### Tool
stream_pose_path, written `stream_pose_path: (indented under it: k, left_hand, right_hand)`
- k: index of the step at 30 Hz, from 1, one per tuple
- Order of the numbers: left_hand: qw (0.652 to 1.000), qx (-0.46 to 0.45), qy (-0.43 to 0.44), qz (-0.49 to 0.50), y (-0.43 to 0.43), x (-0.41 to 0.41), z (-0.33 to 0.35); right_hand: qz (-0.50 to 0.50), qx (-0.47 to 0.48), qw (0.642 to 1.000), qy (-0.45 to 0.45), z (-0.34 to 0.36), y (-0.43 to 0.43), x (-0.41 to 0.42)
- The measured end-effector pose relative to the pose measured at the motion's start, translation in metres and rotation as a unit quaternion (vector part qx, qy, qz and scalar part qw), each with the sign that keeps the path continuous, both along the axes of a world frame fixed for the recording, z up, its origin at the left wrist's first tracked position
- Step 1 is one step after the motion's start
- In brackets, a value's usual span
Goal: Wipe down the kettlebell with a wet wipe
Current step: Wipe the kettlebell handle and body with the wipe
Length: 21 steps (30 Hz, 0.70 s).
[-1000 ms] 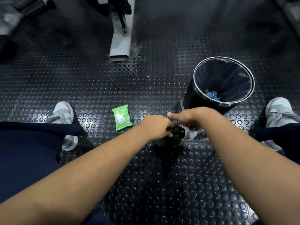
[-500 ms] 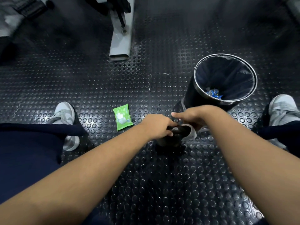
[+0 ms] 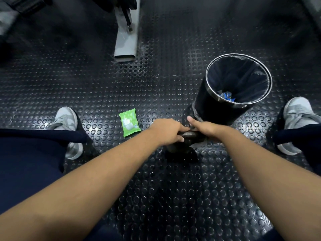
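Dim overhead light, glare on studded floor (image 3: 173, 197), blurred dark far corners, wide-angle edge distortion

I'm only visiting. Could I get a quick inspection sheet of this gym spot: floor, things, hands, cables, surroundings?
Surface: black studded rubber floor.
Job's things: dark kettlebell stands on the floor; only a pale edge of the wet wipe shows; green wipe pack lies to its left.
Clutter: blue wrapper inside the black bin.
Hands: left hand grips the kettlebell handle; right hand seems to hold the wet wipe against it, thumb out.
Cables: nothing seen.
Surroundings: grey machine leg; left shoe; right shoe.
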<state>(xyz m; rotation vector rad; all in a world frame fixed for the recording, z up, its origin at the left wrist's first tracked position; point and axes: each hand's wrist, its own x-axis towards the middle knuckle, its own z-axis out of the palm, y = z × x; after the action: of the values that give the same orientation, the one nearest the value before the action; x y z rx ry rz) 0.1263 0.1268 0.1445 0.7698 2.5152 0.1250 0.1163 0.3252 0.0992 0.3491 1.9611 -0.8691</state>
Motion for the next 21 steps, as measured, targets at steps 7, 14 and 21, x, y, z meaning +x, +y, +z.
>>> stream_pose_path:
  k: [7, 14, 21]
  left_hand:
    - [1.000, -0.021, 0.016, -0.014, 0.000, -0.002, -0.005]
    - [1.000, -0.010, 0.019, -0.011, 0.000, 0.000, -0.003]
    - [1.000, -0.005, 0.019, -0.008, 0.000, 0.000, -0.002]
  right_hand:
    - [0.066, 0.017, 0.994, -0.087, 0.049, -0.014, -0.040]
    - [0.013, 0.025, 0.999, 0.021, -0.002, -0.014, 0.003]
    - [-0.022, 0.003, 0.999, -0.035, 0.007, 0.003, -0.004]
